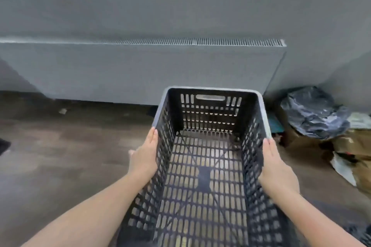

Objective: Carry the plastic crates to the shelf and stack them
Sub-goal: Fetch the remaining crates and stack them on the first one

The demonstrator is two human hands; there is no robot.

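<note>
Both hands are clamped on the dark plastic crate [204,166], left hand [145,158] flat on its left wall, right hand [276,168] on the right wall just under the rim. I've got it empty in the lower middle of the frame, above the brown floor [60,156]. Grey radiator [130,70] sits behind it, black bin bag [313,112] at right.
</note>
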